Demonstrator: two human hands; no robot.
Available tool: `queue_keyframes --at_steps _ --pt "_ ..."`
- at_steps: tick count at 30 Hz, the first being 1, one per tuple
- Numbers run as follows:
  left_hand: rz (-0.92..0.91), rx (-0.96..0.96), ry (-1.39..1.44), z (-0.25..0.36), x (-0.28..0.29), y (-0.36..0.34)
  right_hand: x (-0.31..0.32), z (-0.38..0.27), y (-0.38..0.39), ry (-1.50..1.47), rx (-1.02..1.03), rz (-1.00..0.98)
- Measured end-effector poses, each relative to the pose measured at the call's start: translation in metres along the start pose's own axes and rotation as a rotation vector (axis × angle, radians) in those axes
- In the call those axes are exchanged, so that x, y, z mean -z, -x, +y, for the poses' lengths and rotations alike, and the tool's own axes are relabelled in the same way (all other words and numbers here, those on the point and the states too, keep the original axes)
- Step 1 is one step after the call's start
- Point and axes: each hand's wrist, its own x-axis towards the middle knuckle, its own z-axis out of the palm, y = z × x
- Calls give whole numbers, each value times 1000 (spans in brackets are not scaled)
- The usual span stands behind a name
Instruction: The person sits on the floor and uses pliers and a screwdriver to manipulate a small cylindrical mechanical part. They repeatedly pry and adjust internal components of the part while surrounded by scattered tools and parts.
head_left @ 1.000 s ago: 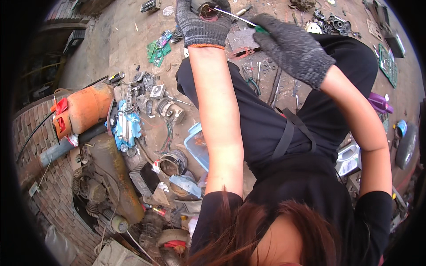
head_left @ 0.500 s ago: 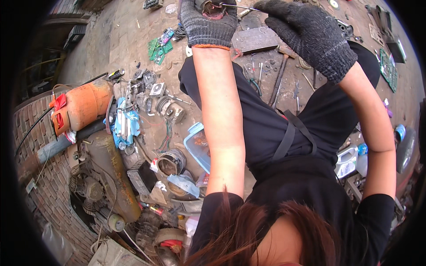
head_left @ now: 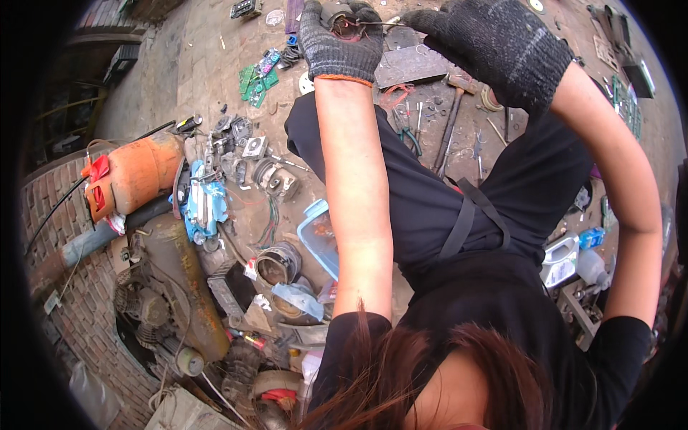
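Observation:
My left hand (head_left: pixel 341 44), in a grey knit glove with an orange cuff, grips a dark round metal part (head_left: pixel 342 23) with reddish material inside, at the top edge of the view. My right hand (head_left: pixel 494 50), also gloved, is closed on a thin screwdriver (head_left: pixel 387 24), whose shaft reaches left into that part; its handle is hidden in the glove. Below the hands lie a grey metal block (head_left: pixel 411 64), a hammer (head_left: pixel 452 100) and pliers (head_left: pixel 407 138), beside my bent legs.
An orange gas cylinder (head_left: pixel 141 174) and a rusty compressor tank (head_left: pixel 179 279) stand at the left by a brick wall. A blue plastic bin (head_left: pixel 319 236), green circuit boards (head_left: pixel 254 84), several metal parts (head_left: pixel 272 179) and a white jug (head_left: pixel 559 261) surround me.
My right hand and forearm have swung right and upward, with the screwdriver shaft now lying nearly level. My left hand has shifted slightly right, still holding the part.

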Motion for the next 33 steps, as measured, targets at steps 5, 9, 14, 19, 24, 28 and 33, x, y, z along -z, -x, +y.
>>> queue_keyframes --at_steps 5,9,14,19,24,28,33 --pt "-47 8 -56 -9 4 -9 9 16 -9 -15 43 -158" --pt "45 -25 -75 -1 -3 8 12 12 -21 -14 112 -192" --pt "-64 47 -20 -4 -2 -1 18 23 -19 6 95 -204" --pt "-13 38 5 -4 2 1 27 19 -16 -27 143 -156" --pt "-10 71 -47 -2 6 -5 24 25 -25 0 204 -195" --pt "-28 72 -72 -1 9 -6 21 26 -34 5 180 -234" --pt "96 183 89 -3 29 -20 5 40 -32 -190 241 -144"
